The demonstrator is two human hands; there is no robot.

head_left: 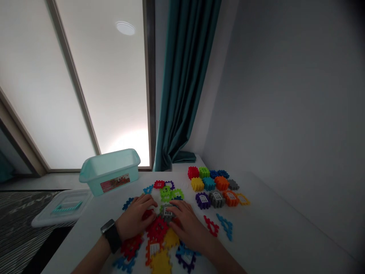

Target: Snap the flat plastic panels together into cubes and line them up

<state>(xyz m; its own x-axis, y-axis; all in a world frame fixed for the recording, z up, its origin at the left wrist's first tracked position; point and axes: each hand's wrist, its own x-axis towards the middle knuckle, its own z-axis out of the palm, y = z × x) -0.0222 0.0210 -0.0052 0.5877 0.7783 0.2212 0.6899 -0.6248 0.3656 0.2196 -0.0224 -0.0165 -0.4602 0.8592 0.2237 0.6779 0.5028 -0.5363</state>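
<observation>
Loose toothed plastic building pieces lie on the white table between and around my hands. My right hand reaches in from the right, its fingertips and thumb bent around the right edge of a grey window piece. My left hand, with a dark watch on the wrist, rests to the left with fingers curved and apart over a red piece. Below the hands lie another red piece, a yellow piece and a purple window frame. Green pieces sit just beyond. My palms hide some pieces.
At the back right stand sorted stacks by colour, including a red stack, a purple stack and an orange stack. Red and blue triangles lie nearer. A teal bin and its lid are left.
</observation>
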